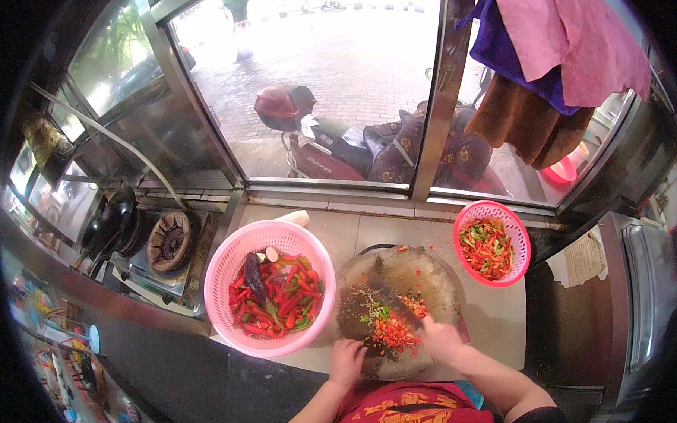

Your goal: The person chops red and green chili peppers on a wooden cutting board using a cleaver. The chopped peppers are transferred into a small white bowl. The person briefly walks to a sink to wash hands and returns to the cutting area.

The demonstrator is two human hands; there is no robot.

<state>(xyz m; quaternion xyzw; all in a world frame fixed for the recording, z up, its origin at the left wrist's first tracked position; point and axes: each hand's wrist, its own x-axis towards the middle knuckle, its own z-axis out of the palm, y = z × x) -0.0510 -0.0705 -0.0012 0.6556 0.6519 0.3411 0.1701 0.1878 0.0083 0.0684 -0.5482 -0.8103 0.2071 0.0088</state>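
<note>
A round chopping block (439, 282) stands on the tiled counter, with chopped red and green peppers (393, 332) and pale seeds spread over it. My right hand (441, 339) grips a cleaver (394, 296), whose dark blade is blurred and lies over the block beside the chopped pieces. At the block's near left edge rests my left hand (348, 360), fingers bent, apparently holding nothing. Left of the block, a large pink plastic colander (215, 288) holds whole red and green peppers (302, 294) and a dark eggplant (256, 278).
A smaller pink basket (526, 257) of cut peppers sits at the back right. A pale cylindrical object (294, 218) lies behind the colander. Far left are a gas burner (171, 242) and dark pans (117, 220). Cloths (535, 115) hang before the window at upper right.
</note>
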